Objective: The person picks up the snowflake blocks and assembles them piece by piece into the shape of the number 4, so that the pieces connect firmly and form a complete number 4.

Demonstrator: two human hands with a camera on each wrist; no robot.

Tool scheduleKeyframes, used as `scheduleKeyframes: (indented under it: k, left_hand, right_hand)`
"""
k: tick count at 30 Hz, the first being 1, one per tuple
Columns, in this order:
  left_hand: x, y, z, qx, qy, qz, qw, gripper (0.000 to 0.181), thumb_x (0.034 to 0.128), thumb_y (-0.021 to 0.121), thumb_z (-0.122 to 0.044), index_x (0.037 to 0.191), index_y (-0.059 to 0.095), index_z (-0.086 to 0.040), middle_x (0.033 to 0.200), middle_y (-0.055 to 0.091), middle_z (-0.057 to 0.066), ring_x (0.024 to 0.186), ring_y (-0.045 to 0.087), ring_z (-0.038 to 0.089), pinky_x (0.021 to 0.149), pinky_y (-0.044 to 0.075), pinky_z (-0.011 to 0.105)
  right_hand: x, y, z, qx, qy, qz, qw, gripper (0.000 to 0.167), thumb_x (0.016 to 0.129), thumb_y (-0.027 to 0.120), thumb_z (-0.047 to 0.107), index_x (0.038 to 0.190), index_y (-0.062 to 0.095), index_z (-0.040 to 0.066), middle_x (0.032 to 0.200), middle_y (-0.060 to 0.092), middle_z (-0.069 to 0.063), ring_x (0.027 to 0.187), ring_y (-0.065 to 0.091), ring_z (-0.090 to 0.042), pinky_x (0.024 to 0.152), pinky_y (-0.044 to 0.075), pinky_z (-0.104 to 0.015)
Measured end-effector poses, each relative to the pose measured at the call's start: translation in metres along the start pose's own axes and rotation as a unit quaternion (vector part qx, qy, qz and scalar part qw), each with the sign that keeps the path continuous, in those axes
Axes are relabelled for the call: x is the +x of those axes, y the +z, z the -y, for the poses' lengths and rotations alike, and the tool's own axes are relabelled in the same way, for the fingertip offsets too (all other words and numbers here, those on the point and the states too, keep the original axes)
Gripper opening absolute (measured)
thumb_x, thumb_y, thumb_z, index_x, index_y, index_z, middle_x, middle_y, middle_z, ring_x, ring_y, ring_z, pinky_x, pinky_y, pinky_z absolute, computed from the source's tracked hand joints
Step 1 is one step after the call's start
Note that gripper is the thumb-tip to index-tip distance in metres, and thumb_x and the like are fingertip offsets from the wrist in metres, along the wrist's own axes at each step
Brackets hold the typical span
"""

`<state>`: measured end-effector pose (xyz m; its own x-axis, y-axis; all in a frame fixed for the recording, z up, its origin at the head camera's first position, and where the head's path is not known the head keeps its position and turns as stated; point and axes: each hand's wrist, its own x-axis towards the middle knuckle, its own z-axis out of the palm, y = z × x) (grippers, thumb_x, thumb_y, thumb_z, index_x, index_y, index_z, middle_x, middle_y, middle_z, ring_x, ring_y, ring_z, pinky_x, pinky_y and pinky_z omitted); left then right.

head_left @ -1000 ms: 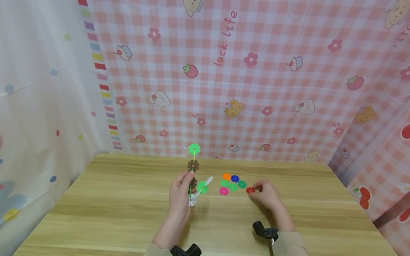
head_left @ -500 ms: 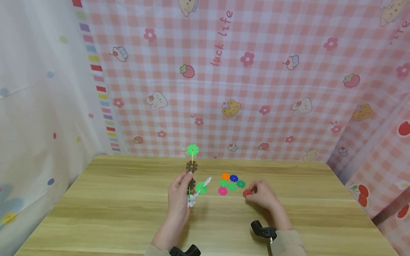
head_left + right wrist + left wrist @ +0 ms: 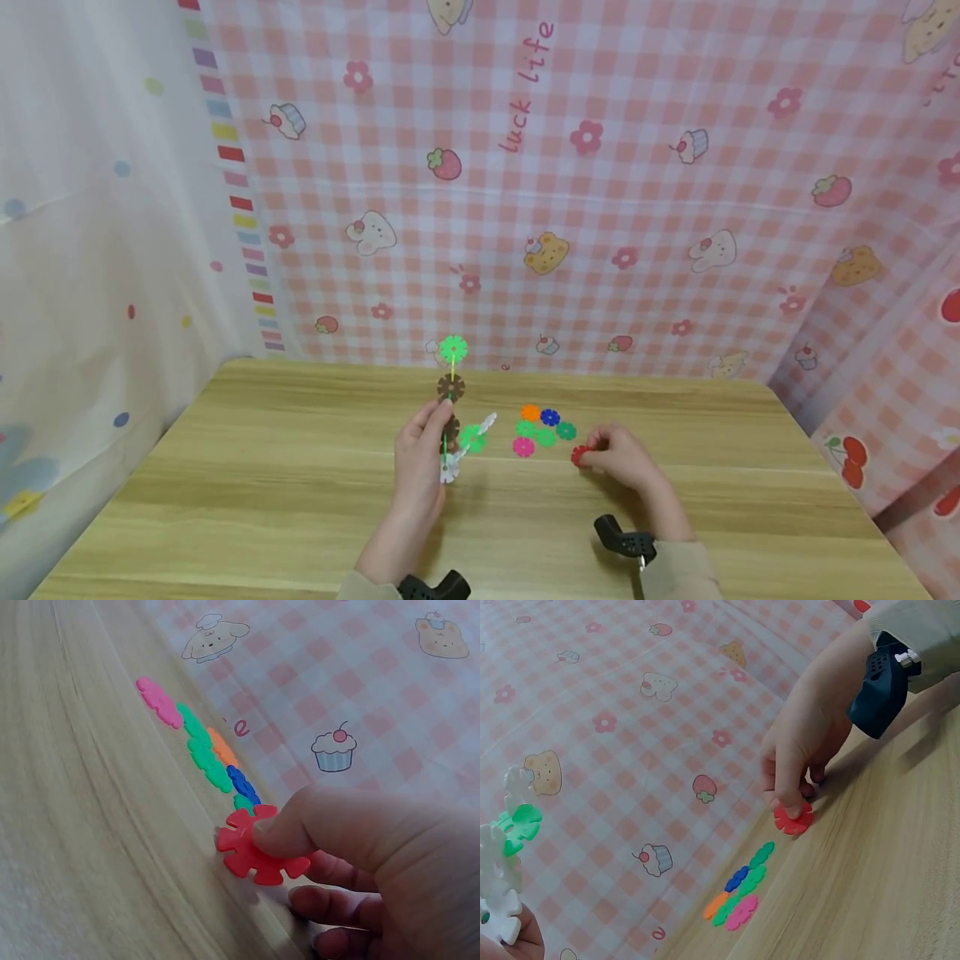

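My left hand [image 3: 420, 454] grips an upright chain of joined snowflake discs. A light green disc [image 3: 453, 348] tops it, with a brown disc [image 3: 451, 387] below. White discs [image 3: 448, 468] and another light green disc [image 3: 472, 437] branch off to the right of the fingers. The fingers hide the middle of the chain. On the right, my right hand [image 3: 622, 457] pinches a red snowflake disc [image 3: 259, 851] between thumb and fingers. In the left wrist view the red disc stands tilted, close to the tabletop.
Between the hands lies a flat cluster of loose discs: orange [image 3: 531, 412], blue [image 3: 550, 417], dark green [image 3: 566, 431], pink [image 3: 523, 447] and light green [image 3: 546, 437]. The wooden table [image 3: 262, 500] meets a pink checked curtain [image 3: 495, 208] at its back edge.
The red disc, lying flat by the cluster a second ago, is now tilted up in my right hand's pinch and slightly nearer me. My left hand stays about where it was.
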<state>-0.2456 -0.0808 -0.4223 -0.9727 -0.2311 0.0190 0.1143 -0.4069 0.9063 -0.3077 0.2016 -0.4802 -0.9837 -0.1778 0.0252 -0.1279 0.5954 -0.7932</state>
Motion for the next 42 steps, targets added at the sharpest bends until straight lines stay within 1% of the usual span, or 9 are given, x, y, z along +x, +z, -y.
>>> scheduleKeyframes:
  k: [4,10,14,19,23,28,31,35,42]
  left_hand:
    - [0.001,0.0,0.001,-0.004,0.003,0.0,1.0,0.021,0.0967,0.059,-0.019,0.102,0.066,-0.001,0.076,0.054,-0.001,0.06,0.049,0.007,0.053,0.043,0.017]
    - [0.001,0.0,0.002,-0.005,0.005,0.001,1.0,0.022,0.0964,0.06,-0.021,0.103,0.066,0.0,0.077,0.054,-0.001,0.06,0.049,0.006,0.053,0.043,0.017]
    - [0.001,0.0,0.001,0.0,0.006,0.004,1.0,0.022,0.0957,0.061,-0.022,0.103,0.066,-0.001,0.078,0.055,-0.001,0.062,0.048,0.006,0.054,0.043,0.017]
    - [0.001,0.0,0.001,0.006,0.011,0.005,0.9999,0.019,0.0949,0.062,-0.021,0.098,0.068,-0.003,0.078,0.055,-0.001,0.065,0.048,0.007,0.056,0.043,0.017]
    - [0.001,-0.001,0.002,0.017,0.014,0.011,0.9997,0.018,0.0947,0.063,-0.023,0.092,0.067,-0.006,0.078,0.054,-0.001,0.069,0.047,0.008,0.06,0.042,0.019]
    - [0.001,-0.001,0.003,0.035,0.012,0.03,0.9988,0.019,0.0949,0.062,-0.025,0.087,0.066,-0.008,0.073,0.052,-0.001,0.063,0.045,0.009,0.057,0.04,0.019]
    - [0.0,-0.001,0.003,0.044,0.009,0.04,0.9982,0.019,0.095,0.062,-0.025,0.088,0.066,-0.007,0.072,0.051,-0.002,0.061,0.045,0.008,0.056,0.04,0.019]
    - [0.0,0.0,0.003,0.05,0.006,0.041,0.9979,0.02,0.0947,0.062,-0.025,0.093,0.067,-0.005,0.074,0.052,-0.002,0.063,0.045,0.009,0.058,0.041,0.02]
    - [-0.001,0.002,0.002,0.054,0.0,0.033,0.998,0.022,0.094,0.063,-0.022,0.101,0.068,-0.002,0.074,0.053,-0.002,0.062,0.046,0.008,0.058,0.041,0.02]
  right_hand:
    - [0.0,-0.001,-0.001,0.002,0.003,0.011,0.9999,0.014,0.077,0.073,0.006,0.078,0.059,0.003,0.072,0.054,-0.001,0.063,0.047,-0.014,0.055,0.039,-0.026]
    - [0.0,0.0,0.008,-0.003,0.01,0.001,0.9999,0.012,0.081,0.072,0.011,0.085,0.065,0.002,0.079,0.059,-0.002,0.072,0.048,-0.015,0.064,0.04,-0.028]
    - [-0.001,0.001,0.028,0.027,0.0,-0.009,0.9996,0.013,0.085,0.071,0.012,0.09,0.067,0.002,0.079,0.06,-0.003,0.073,0.049,-0.017,0.063,0.041,-0.028]
    - [-0.003,0.005,0.058,0.063,-0.031,-0.02,0.9973,0.016,0.088,0.071,0.016,0.095,0.072,0.001,0.084,0.067,-0.004,0.076,0.055,-0.017,0.068,0.047,-0.029]
    - [-0.009,0.008,0.08,0.103,-0.047,-0.027,0.9932,0.017,0.089,0.07,0.016,0.095,0.073,0.001,0.089,0.07,-0.007,0.08,0.059,-0.017,0.075,0.048,-0.032]
    - [-0.015,0.013,0.098,0.155,-0.062,-0.024,0.9857,0.021,0.092,0.067,0.016,0.1,0.072,-0.003,0.087,0.071,-0.01,0.081,0.061,-0.015,0.073,0.051,-0.031]
    - [-0.018,0.018,0.105,0.181,-0.078,-0.014,0.9803,0.021,0.094,0.064,0.013,0.101,0.071,-0.006,0.084,0.07,-0.011,0.078,0.061,-0.014,0.07,0.051,-0.029]
    - [-0.019,0.024,0.111,0.192,-0.09,-0.01,0.9772,0.018,0.093,0.065,0.012,0.099,0.07,-0.004,0.081,0.069,-0.008,0.074,0.059,-0.012,0.068,0.049,-0.028]
    - [-0.018,0.03,0.115,0.202,-0.078,-0.023,0.9761,0.014,0.093,0.064,0.01,0.096,0.071,-0.002,0.078,0.069,-0.006,0.073,0.059,-0.014,0.068,0.048,-0.028]
